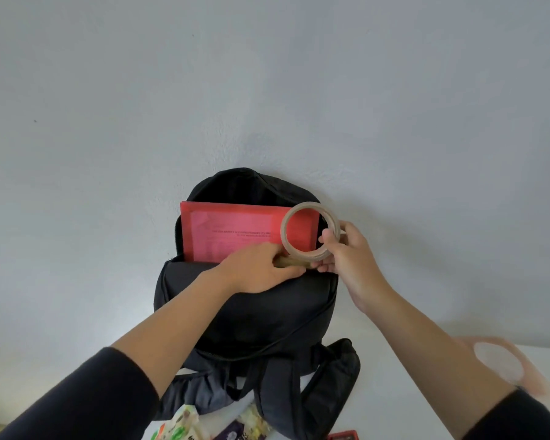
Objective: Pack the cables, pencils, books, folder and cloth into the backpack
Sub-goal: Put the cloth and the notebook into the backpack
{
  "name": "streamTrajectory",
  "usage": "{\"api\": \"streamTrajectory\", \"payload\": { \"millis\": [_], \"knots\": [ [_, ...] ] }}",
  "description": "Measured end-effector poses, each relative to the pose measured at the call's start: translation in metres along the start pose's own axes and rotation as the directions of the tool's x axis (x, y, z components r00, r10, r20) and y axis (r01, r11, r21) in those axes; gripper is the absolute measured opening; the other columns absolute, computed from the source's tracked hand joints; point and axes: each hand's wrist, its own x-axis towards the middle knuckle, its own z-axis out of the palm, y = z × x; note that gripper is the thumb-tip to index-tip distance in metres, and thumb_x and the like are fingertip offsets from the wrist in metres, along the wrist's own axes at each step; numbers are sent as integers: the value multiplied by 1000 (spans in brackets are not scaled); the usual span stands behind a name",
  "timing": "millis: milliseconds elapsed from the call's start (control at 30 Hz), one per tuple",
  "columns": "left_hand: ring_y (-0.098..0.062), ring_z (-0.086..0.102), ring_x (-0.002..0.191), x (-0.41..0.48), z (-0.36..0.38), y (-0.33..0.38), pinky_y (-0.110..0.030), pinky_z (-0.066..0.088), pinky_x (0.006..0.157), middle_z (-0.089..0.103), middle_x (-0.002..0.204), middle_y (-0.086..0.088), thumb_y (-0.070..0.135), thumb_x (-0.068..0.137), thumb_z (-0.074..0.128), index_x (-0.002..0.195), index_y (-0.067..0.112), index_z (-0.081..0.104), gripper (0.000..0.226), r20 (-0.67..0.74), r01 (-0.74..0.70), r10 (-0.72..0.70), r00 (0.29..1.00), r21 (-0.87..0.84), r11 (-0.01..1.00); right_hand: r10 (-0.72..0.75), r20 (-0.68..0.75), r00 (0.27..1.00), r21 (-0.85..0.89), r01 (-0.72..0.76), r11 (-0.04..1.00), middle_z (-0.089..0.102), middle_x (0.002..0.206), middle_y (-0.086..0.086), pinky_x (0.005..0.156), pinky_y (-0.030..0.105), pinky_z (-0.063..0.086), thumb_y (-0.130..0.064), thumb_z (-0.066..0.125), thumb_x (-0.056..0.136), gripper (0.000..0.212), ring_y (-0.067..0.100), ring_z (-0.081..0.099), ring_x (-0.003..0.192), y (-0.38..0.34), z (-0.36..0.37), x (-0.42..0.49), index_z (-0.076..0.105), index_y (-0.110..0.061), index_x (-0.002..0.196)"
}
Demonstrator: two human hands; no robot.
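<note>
Against the wall, on the white bench point(394, 408), the black backpack point(245, 312) stands open, with the red folder point(223, 230) upright inside and dark room behind it. The right hand point(346, 252) grips a tape roll point(285, 228) over the mouth. The left hand point(258, 271) pinches its loose end at the front lip.

The folder point(235, 231) stands in the backpack point(245, 312) (tape roll point(310, 231) before it).

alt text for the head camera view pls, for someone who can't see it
Two hands hold a roll of brown tape over an open black backpack standing against a grey wall, the right hand at its side, the left hand pinching its lower edge. A red folder sticks up out of the backpack.
</note>
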Motion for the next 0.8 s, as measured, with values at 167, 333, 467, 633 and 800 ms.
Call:
{"api": "streamTrajectory", "payload": {
  "millis": [167, 333, 467, 633, 800],
  "knots": [
    [-14, 65, 102, 18, 5, -5, -42, 52, 99, 70, 112, 8, 74, 77, 66, 120, 28, 65, 63, 95, 99, -94, 991, -53, 994, 60, -25, 998, 41, -59, 997, 68, 106, 15, 69, 32, 61, -19, 50, 108, 33, 22, 74, 69, 9, -11, 2, 44, -14, 139],
    [-11, 61, 110, 22, -8, -8, -34, 47, 102, 67, 120, 8, 51, 96, 64, 127, 27, 67, 40, 213, 150, -116, 970, -152, 977, 56, -9, 998, 92, -55, 994, 67, 110, 17, 73, 35, 63, -20, 54, 106, 38, 30, 77, 77, 8, -17, 2, 41, -18, 142],
    [-7, 63, 96, 13, -5, -10, -30, 50, 91, 69, 103, 12, 50, 100, 59, 115, 27, 69, 29, 187, 20, 0, 982, -107, 994, 0, 19, 1000, 71, -1, 998, 59, 121, 11, 81, 41, 64, -22, 61, 102, 40, 28, 77, 88, 11, -19, -1, 44, -28, 137],
    [2, 57, 81, -7, 9, -10, -25, 42, 72, 63, 86, 17, 45, 102, 56, 99, 36, 64, 13, 37, -157, 158, 987, -17, 987, -122, 7, 993, -72, 122, 990, 60, 127, 5, 79, 42, 65, -28, 68, 98, 47, 22, 77, 86, 13, -25, 3, 50, -32, 140],
    [-11, 57, 91, -22, 21, -10, -39, 49, 85, 66, 99, 11, 54, 99, 53, 116, 31, 63, 30, -13, -266, 268, 963, 88, 960, -228, 10, 974, -87, 228, 970, 61, 126, 2, 79, 42, 64, -28, 69, 97, 51, 20, 78, 76, 6, -20, 5, 49, -29, 144]
  ]
}}
